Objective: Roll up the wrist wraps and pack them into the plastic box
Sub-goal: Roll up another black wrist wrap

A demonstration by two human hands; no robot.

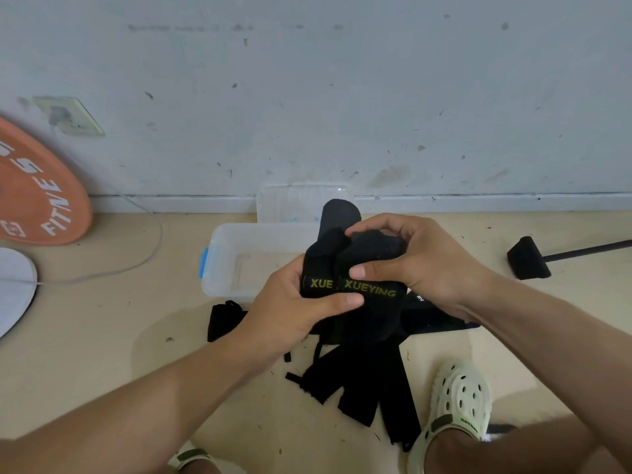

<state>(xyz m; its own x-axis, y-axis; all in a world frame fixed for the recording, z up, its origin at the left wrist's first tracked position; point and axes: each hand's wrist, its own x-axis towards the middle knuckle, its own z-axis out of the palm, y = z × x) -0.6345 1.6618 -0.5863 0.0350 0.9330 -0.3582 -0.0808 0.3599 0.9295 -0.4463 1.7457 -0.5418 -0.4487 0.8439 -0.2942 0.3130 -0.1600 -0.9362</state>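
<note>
Above the open plastic box [232, 254], two wrist wraps [359, 268] were gripped by the left hand [290, 302] and right hand [417, 265], whose loose tails could be judged likely to unroll.

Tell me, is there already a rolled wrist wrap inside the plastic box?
No, the plastic box shows only its bare clear bottom, while both hands hold the wrist wraps in front of it.

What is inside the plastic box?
The plastic box looks empty where its bottom shows, with no wraps in it yet. The left hand, the right hand and the black wraps they hold cover its right part, so that bit cannot be seen.
</note>
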